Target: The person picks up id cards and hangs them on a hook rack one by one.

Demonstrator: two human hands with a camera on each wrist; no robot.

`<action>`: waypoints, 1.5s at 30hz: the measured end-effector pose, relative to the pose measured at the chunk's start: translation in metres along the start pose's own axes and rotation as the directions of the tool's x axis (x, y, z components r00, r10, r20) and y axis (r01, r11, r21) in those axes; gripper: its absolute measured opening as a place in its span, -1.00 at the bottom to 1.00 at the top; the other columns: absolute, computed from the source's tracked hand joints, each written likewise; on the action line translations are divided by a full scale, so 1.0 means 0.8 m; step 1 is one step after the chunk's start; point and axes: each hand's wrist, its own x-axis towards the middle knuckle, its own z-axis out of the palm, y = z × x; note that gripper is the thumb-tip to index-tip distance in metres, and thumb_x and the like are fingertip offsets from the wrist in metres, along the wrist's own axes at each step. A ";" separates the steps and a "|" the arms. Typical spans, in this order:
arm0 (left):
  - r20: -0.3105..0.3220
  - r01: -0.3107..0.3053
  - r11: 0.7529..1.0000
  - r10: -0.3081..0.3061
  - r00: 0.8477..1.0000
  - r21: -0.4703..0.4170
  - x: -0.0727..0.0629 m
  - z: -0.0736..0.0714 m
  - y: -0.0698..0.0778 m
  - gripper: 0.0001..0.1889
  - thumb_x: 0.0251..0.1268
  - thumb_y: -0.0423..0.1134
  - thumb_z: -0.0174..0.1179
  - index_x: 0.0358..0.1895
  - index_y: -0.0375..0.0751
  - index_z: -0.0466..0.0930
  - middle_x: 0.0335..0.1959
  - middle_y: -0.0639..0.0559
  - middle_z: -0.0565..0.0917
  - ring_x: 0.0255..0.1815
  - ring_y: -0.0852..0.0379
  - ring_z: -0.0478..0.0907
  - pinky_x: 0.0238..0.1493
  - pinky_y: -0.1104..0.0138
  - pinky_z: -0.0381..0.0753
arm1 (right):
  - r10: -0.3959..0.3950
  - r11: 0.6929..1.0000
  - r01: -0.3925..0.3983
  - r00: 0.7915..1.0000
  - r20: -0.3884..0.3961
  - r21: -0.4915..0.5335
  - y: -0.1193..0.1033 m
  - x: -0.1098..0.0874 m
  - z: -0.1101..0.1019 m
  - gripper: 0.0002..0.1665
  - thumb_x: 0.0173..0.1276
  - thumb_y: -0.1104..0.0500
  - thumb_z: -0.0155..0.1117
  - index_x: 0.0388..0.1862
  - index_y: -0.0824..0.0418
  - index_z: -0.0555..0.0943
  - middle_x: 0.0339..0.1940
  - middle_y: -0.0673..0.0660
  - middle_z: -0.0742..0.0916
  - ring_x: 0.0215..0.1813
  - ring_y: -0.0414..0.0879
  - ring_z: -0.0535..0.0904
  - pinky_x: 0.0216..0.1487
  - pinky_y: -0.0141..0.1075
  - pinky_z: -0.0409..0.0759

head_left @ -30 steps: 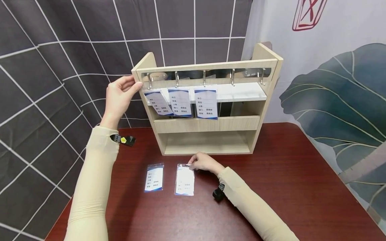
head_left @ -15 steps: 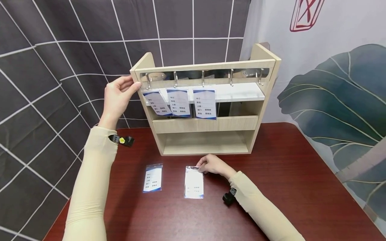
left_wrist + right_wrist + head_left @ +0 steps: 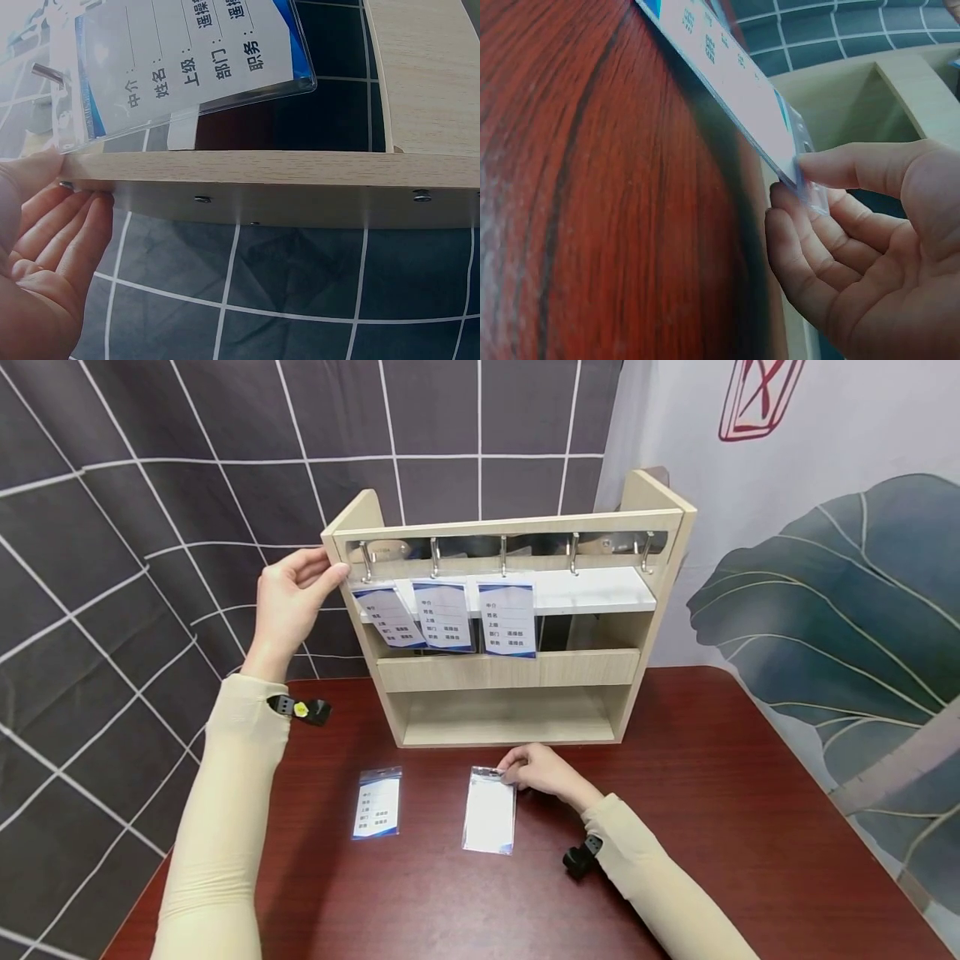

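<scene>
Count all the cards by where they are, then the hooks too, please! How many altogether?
Hanging cards: 3
Lying card, on the table: 1
Held card, in the right hand: 1
Hooks: 5
Total: 10

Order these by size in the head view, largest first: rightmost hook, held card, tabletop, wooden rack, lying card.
1. Tabletop
2. Wooden rack
3. Held card and lying card: close, order unsure
4. Rightmost hook
</scene>
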 end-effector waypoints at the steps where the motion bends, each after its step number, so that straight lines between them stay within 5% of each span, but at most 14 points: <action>1: 0.000 -0.002 1.000 0.002 1.000 -0.001 0.000 0.000 0.000 -0.57 0.29 -0.25 0.40 0.16 -0.41 0.63 0.11 -0.28 0.68 0.03 0.29 0.68 0.15 0.39 0.61 | -0.005 1.000 0.005 1.000 -0.011 0.002 -0.001 -0.002 -0.002 -0.85 0.24 0.30 0.34 -0.24 0.35 0.71 -0.43 0.05 0.72 -0.42 -0.16 0.57 -0.43 -0.32 0.61; 9: -0.007 -0.001 1.000 0.001 1.000 0.024 0.001 -0.004 0.001 -0.55 0.29 -0.23 0.40 0.17 -0.39 0.63 0.13 -0.28 0.67 0.08 0.22 0.67 0.18 0.37 0.60 | -0.049 0.998 0.046 0.997 -0.059 -0.047 -0.014 -0.017 -0.021 -0.90 0.33 0.29 0.31 -0.26 0.32 0.72 -0.43 0.02 0.71 -0.37 -0.16 0.57 -0.24 -0.19 0.68; 17: -0.002 0.001 1.000 -0.001 1.000 0.012 0.003 -0.005 0.003 -0.55 0.30 -0.24 0.39 0.19 -0.39 0.62 0.14 -0.27 0.66 0.10 0.21 0.67 0.20 0.36 0.59 | -0.115 0.993 0.117 0.990 -0.084 0.020 -0.033 -0.032 -0.044 -0.88 0.35 0.27 0.34 -0.23 0.34 0.72 -0.35 0.06 0.74 -0.33 -0.12 0.60 -0.12 0.03 0.70; 29: 0.006 0.018 1.000 -0.018 1.000 0.005 0.003 -0.003 0.004 -0.55 0.28 -0.24 0.41 0.18 -0.39 0.63 0.13 -0.26 0.67 0.08 0.23 0.67 0.19 0.36 0.60 | -0.194 0.980 0.200 0.966 -0.172 0.021 -0.068 -0.057 -0.076 -0.87 0.35 0.26 0.36 -0.22 0.34 0.71 -0.29 0.09 0.76 -0.32 -0.08 0.60 -0.28 -0.38 0.61; 45: 0.001 0.014 1.000 -0.014 1.000 0.010 -0.001 0.000 0.001 -0.56 0.29 -0.23 0.41 0.17 -0.39 0.63 0.12 -0.27 0.68 0.05 0.27 0.68 0.18 0.37 0.60 | -0.281 0.958 0.256 0.925 -0.257 -0.129 -0.135 -0.079 -0.134 -0.74 0.40 0.08 0.39 -0.09 0.24 0.71 -0.21 0.15 0.74 -0.20 0.05 0.62 -0.18 -0.32 0.63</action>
